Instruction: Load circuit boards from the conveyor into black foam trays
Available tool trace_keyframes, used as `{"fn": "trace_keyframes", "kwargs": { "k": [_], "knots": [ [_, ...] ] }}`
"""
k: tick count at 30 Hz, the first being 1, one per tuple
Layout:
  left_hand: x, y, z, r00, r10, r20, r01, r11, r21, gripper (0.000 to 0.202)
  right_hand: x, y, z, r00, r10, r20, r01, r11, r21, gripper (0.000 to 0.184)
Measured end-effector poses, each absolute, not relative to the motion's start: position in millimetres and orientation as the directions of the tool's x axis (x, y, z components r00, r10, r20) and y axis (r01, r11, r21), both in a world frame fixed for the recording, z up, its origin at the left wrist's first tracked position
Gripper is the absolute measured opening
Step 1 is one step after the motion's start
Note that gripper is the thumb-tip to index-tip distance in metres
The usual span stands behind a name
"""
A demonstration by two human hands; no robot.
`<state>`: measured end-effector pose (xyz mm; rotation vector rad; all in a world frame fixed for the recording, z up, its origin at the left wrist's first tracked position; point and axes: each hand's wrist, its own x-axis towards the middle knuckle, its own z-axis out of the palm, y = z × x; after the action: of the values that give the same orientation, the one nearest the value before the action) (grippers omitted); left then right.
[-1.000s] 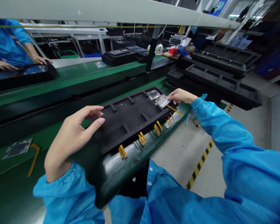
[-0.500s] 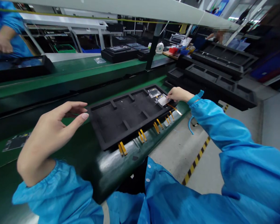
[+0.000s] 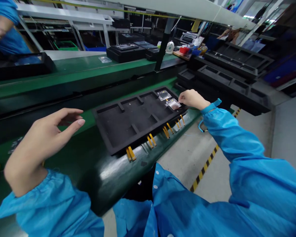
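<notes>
A black foam tray point(image 3: 128, 126) with several pockets lies on the green conveyor belt point(image 3: 71, 77) in front of me. Two small circuit boards sit in its far right pockets, one point(image 3: 163, 95) behind the other point(image 3: 173, 104). My right hand point(image 3: 192, 98) rests at the tray's right end, its fingers curled down on the nearer board. My left hand point(image 3: 40, 141) hovers left of the tray, fingers stretched and apart, holding nothing. Orange flex strips point(image 3: 151, 140) stick out from under the tray's near edge.
More black trays point(image 3: 234, 84) are stacked at the right. Black fixtures point(image 3: 127, 51) stand on the far belt. Another person's hand and blue sleeve point(image 3: 2, 29) show at the top left behind a black tray point(image 3: 19, 67). Yellow-black floor tape point(image 3: 207, 164) runs below.
My left hand has drawn back leftward off the tray's left edge. My right hand has pushed the nearer board down into its pocket. The other person's hands left their tray.
</notes>
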<state>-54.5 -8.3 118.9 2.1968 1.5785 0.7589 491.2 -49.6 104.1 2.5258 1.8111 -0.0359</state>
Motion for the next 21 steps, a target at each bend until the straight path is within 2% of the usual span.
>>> {"fn": "trace_keyframes", "kwargs": {
  "k": [2,5,8,11,16,19,21],
  "knots": [
    [-73.0,2.4,110.1,0.179,0.965,0.19,0.81,-0.254,0.528,0.062,491.6,-55.8,95.9,0.103,0.993,-0.051,0.99,-0.107,-0.091,0.023],
    [-107.7,14.8,90.7,0.057,0.995,0.082,0.874,-0.09,0.477,0.058,494.1,-65.1,75.9,-0.197,0.98,0.016,0.962,0.196,-0.19,0.034],
    [-150.4,26.6,62.5,-0.209,0.974,-0.092,0.898,0.228,0.375,0.045,511.2,-57.3,54.9,-0.172,0.978,0.118,0.959,0.194,-0.207,0.038],
    [-183.3,33.7,32.6,-0.386,0.915,-0.115,0.863,0.403,0.305,0.044,523.0,-42.7,49.0,-0.082,0.992,0.094,0.961,0.104,-0.255,0.034],
    [-182.5,38.6,-6.1,-0.523,0.846,-0.104,0.769,0.521,0.371,0.062,509.6,-45.7,65.7,-0.029,0.998,0.049,0.951,0.043,-0.305,0.017],
    [-171.5,45.0,-19.0,-0.541,0.834,-0.106,0.767,0.542,0.344,0.073,501.1,-55.0,70.2,-0.027,0.984,0.176,0.958,0.075,-0.278,0.014],
    [-167.8,50.4,-23.0,-0.553,0.827,-0.102,0.761,0.552,0.341,0.083,498.8,-62.8,69.2,-0.065,0.956,0.287,0.977,0.119,-0.177,0.021]
  ]
}}
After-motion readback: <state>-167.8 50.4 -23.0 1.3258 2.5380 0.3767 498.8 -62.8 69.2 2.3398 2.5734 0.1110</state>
